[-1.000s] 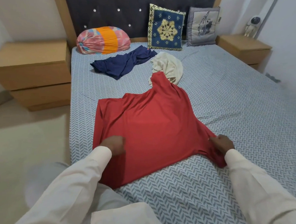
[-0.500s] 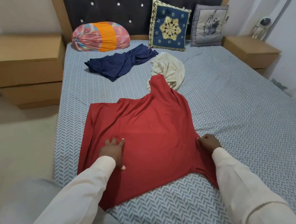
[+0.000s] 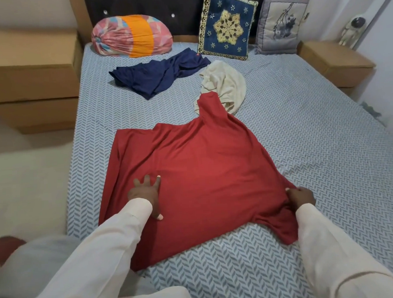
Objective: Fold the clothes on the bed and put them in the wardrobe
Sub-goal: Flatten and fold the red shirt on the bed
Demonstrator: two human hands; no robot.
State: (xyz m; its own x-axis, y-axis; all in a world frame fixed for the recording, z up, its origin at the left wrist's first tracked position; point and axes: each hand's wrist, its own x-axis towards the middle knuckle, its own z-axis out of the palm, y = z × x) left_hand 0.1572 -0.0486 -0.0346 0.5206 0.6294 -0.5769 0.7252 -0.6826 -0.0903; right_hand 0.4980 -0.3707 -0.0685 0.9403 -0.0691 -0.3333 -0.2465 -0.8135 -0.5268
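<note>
So the red shirt (image 3: pixel 199 183) is spread flat on the bed (image 3: pixel 316 147), toward the left edge and the foot end; one sleeve pokes up toward the headboard and lies over a cream garment (image 3: pixel 227 85), the other trails off toward the near edge on the right. Left hand (image 3: pixel 145 192) lies flat on the shirt's left half, fingers straight and splayed, pressing the cloth down, not gripping anything; right hand (image 3: pixel 300 197) is curled up, bunching a pinch of red fabric where that near sleeve meets the body. Further up, a crumpled navy garment (image 3: pixel 159 75) sits near the head of the bed, just left of the cream one; whether those two touch, can't tell. Along the head edge: a pink-and-orange bolster (image 3: pixel 131 36) by the left corner; a blue embroidered cushion (image 3: pixel 227 31) in the middle; a grey cushion (image 3: pixel 280 23) right beside it.
</note>
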